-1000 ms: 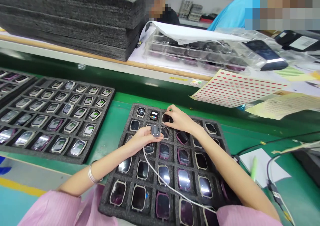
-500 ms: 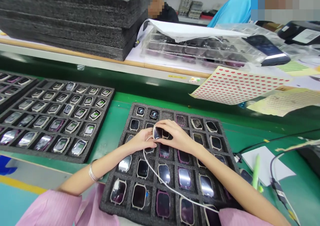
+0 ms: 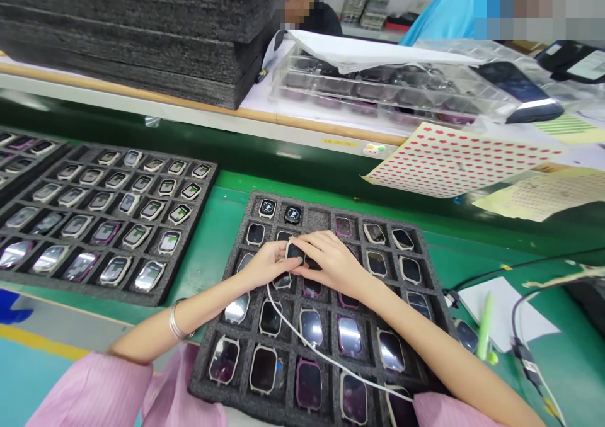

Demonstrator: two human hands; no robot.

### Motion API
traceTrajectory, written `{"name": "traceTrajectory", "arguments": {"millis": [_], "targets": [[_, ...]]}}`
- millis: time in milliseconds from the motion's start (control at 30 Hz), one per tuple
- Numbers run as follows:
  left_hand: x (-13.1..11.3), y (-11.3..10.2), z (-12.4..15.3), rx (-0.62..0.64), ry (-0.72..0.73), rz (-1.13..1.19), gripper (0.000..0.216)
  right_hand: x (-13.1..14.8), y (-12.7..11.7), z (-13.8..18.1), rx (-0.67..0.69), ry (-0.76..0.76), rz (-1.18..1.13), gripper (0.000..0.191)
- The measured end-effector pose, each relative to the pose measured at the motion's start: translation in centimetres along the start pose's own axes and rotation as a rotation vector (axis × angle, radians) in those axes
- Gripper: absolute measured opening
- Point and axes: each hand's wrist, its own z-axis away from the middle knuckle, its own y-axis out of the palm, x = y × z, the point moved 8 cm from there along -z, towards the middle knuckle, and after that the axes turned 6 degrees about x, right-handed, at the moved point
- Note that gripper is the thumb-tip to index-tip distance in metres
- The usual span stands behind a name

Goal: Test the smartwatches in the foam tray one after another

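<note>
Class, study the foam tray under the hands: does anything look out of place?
In the foam tray, one far-row pocket sits empty among filled ones. The left hand and right hand pinch a smartwatch, and a white cable lies across the screens.

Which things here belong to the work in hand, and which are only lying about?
In use: left hand, right hand, the watch both hold, the white cable, the foam tray beneath.
Lying about: second tray, foam stack, red-dot sheet, green pen.
</note>
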Motion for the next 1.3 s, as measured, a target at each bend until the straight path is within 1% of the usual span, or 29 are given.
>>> {"name": "traceTrajectory", "arguments": {"millis": [67, 133, 167, 200, 233, 267, 333, 400, 500, 633, 700, 833, 933, 1033, 1100, 1167, 1233, 1300], "targets": [[-0.1, 0.2, 0.2, 0.026, -0.021, 0.021, 0.038, -1.1, -0.1, 0.1, 0.008, -0.008, -0.062, 0.048], [-0.3, 0.5, 0.5, 0.057, -0.036, 0.038, 0.039, -3.9, -0.8, 0.5, 0.011, 0.038, -0.109, 0.047], [-0.4, 0.6, 0.7, 0.071, -0.040, 0.046, 0.040, -6.0, -1.4, 1.0, -0.015, 0.116, -0.103, 0.043], [-0.5, 0.7, 0.8, 0.083, -0.044, 0.053, 0.040, -8.8, -2.3, 1.8, -0.082, 0.265, -0.064, 0.040], [-0.5, 0.7, 0.9, 0.090, -0.049, 0.057, 0.040, -11.1, -3.1, 2.7, -0.131, 0.361, -0.032, 0.042], [-0.6, 0.7, 1.0, 0.092, -0.055, 0.060, 0.039, -13.0, -3.6, 3.5, -0.158, 0.427, -0.010, 0.046], [-0.6, 0.7, 1.2, 0.090, -0.070, 0.056, 0.039, -15.8, -3.7, 5.0, -0.155, 0.524, 0.010, 0.048], [-0.6, 0.7, 1.2, 0.091, -0.079, 0.049, 0.040, -17.3, -3.1, 5.8, -0.131, 0.599, 0.021, 0.045], [-0.7, 0.7, 1.3, 0.093, -0.068, 0.031, 0.042, -17.7, -2.2, 6.1, -0.118, 0.692, 0.021, 0.043], [-0.8, 0.0, 1.4, 0.084, -0.065, 0.005, 0.040, -17.0, -1.5, 6.1, -0.131, 0.777, -0.012, 0.048], [-0.7, -0.5, 1.5, 0.088, -0.074, 0.013, 0.040, -16.6, -1.5, 6.4, -0.145, 0.796, -0.034, 0.047], [-0.8, -1.1, 1.8, 0.088, -0.082, 0.040, 0.039, -15.1, -2.1, 6.8, -0.212, 0.754, -0.133, 0.038], [-1.2, -0.4, 2.0, 0.092, -0.088, 0.032, 0.035, -12.7, -3.3, 6.3, -0.312, 0.691, -0.203, 0.040], [-2.2, 0.9, 2.2, 0.078, -0.078, 0.035, 0.034, -8.0, -4.0, 4.7, -0.346, 0.548, -0.269, 0.039], [-2.8, 1.7, 2.2, 0.061, -0.063, 0.052, 0.036, -3.7, -3.9, 3.1, -0.299, 0.320, -0.332, 0.045], [-3.3, 2.5, 2.1, 0.075, -0.040, 0.074, 0.037, -0.5, -3.5, 2.4, -0.254, 0.184, -0.332, 0.050], [-3.5, 3.2, 1.8, 0.116, -0.011, 0.086, 0.038, 1.0, -3.0, 2.2, -0.242, 0.119, -0.315, 0.044], [-3.1, 3.5, 1.5, 0.150, -0.003, 0.094, 0.038, 1.2, -2.3, 2.3, -0.238, 0.098, -0.310, 0.038]]}}
